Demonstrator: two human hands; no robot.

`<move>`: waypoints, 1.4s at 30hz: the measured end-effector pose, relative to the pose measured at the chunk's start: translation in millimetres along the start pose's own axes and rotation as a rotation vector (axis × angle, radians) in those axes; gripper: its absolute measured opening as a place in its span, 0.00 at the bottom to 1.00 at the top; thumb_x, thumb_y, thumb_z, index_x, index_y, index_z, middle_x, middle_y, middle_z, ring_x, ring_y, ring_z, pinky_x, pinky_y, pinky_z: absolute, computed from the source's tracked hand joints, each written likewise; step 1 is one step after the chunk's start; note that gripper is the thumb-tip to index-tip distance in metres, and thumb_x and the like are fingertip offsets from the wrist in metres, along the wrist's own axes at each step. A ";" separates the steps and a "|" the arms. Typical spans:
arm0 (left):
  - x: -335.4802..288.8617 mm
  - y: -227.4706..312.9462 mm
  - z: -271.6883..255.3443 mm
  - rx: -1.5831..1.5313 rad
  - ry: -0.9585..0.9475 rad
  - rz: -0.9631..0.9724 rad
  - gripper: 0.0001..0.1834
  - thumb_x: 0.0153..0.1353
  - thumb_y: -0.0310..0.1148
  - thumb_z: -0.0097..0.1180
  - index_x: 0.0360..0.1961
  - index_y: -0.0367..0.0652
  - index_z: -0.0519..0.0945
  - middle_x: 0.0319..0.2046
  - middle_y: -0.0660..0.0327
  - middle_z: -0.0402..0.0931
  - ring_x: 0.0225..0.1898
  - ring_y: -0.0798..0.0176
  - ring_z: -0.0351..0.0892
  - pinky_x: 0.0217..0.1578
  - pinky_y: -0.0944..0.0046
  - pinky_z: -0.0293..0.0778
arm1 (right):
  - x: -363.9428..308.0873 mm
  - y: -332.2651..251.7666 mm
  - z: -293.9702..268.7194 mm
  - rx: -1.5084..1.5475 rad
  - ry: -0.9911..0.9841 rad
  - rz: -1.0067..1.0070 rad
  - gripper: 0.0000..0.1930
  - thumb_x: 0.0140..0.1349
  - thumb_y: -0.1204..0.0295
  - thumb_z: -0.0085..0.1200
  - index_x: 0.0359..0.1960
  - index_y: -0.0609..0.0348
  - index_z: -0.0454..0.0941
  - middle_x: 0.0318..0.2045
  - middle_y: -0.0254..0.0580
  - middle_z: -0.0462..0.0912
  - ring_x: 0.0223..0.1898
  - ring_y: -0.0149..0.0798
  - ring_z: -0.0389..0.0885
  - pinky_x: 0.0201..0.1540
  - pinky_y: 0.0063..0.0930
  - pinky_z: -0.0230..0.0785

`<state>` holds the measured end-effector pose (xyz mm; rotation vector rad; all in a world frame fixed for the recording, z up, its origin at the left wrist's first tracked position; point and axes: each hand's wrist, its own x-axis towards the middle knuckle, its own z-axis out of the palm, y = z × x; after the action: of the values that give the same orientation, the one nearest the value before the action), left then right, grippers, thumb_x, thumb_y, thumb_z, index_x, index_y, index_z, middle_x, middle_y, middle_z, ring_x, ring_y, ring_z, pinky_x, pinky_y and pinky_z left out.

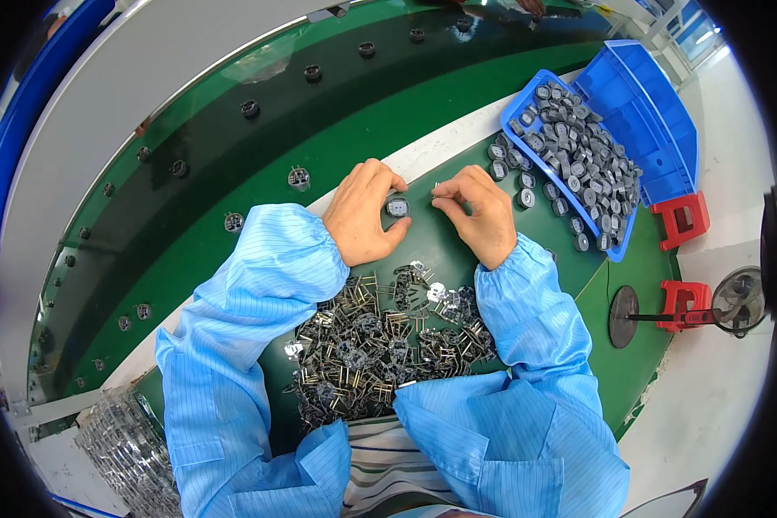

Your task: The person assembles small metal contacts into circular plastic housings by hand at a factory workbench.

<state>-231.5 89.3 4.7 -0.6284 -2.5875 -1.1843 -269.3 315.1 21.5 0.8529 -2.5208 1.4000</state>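
A small round dark-grey housing (397, 207) with a pale face lies in the curve between the thumb and fingers of my left hand (364, 214). Those fingers are spread apart, with a gap visible between the index finger and the housing. Just to the right, my right hand (477, 211) pinches a small part with a metallic end (436, 185); most of it is hidden by the fingertips. Below both hands, between my forearms, a heap of small dark parts with brass-coloured pins (363, 354) spreads over the green tabletop (440, 246).
A blue bin (544, 177) full of grey round housings (583, 155) stands at the right, with several loose ones beside it. Beyond a white edge strip (440, 148), a green belt (272, 168) carries spaced parts. Red stools (682, 220) and a fan (738, 300) stand farther right.
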 end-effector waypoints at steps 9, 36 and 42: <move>0.0 -0.5 -0.6 0.078 -0.032 0.003 0.19 0.51 0.32 0.73 0.42 0.45 0.78 0.43 0.57 0.71 0.50 0.50 0.73 0.50 0.54 0.66 | 4.9 -1.8 -5.5 -0.038 0.018 -0.034 0.11 0.49 0.80 0.73 0.34 0.59 0.86 0.33 0.38 0.83 0.37 0.43 0.79 0.40 0.35 0.72; 0.6 -2.6 -1.3 0.066 -0.104 -0.011 0.18 0.48 0.37 0.77 0.38 0.46 0.83 0.41 0.64 0.76 0.49 0.56 0.76 0.48 0.56 0.63 | 7.3 -1.1 16.9 -0.167 -0.078 -0.220 0.07 0.52 0.75 0.70 0.29 0.53 0.83 0.31 0.29 0.82 0.42 0.38 0.77 0.46 0.36 0.61; -1.0 -5.1 0.5 0.059 -0.092 0.003 0.19 0.48 0.37 0.78 0.39 0.46 0.83 0.41 0.64 0.76 0.49 0.57 0.76 0.48 0.56 0.63 | 7.1 -6.4 17.0 -0.242 -0.060 -0.273 0.07 0.52 0.75 0.70 0.29 0.53 0.82 0.31 0.30 0.82 0.43 0.39 0.78 0.46 0.36 0.63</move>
<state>-233.1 86.4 0.6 -0.6902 -2.6853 -1.0985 -269.3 295.8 19.4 1.1495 -2.4346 0.9782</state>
